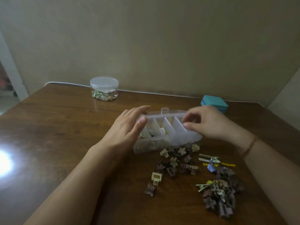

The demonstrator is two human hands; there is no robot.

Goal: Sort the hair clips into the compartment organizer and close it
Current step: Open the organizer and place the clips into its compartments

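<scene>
Both hands are on the clear plastic compartment box (164, 132): left hand (128, 129) rests flat and loose, right hand (206, 122) pinches its rim. Hold it steady, then drop in the small clips (181, 166) just beside it.

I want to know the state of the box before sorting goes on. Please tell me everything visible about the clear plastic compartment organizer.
The clear plastic compartment organizer is a long translucent box standing open on the brown wooden table, divided into several slots. The slots on the left hold a few small items; those on the right look empty. A hanging tab rises from its far edge. The left hand rests over its left end, the right hand pinches at its right part. Loose hair clips lie against its near side.
</scene>
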